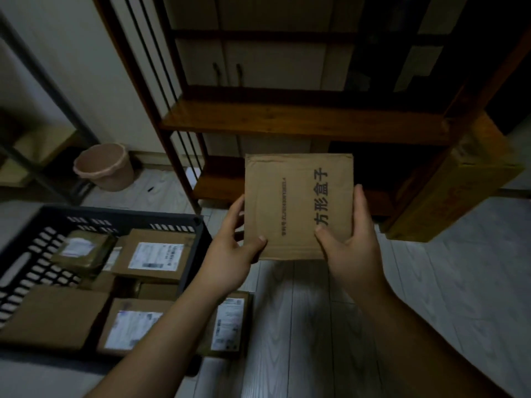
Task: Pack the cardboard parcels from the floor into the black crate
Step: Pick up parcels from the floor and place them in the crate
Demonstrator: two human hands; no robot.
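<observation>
Bold black characters, 方形盒子, run sideways down the flat cardboard parcel (287,202), just above the right thumb. A finer printed line nearer the left fingers is too small to read. The parcel is a thin square of plain brown board with a folded seam along its top and left edges.

It is held in the air between both hands, over the pale wood-grain floor (316,311). The left hand (232,254) grips its left edge: the thumb presses on the face near the lower corner and the fingers curl behind. The right hand (353,248) grasps the right edge the same way, thumb on the face beneath the characters, fingers lying up along the side.

Left of the left fingers stands the black crate (195,248), its plastic walls slotted. It holds several brown boxes (155,254) with white shipping labels — their print is blurred. One more labelled box (227,323) lies just beside the crate's wall, below the left wrist.
</observation>
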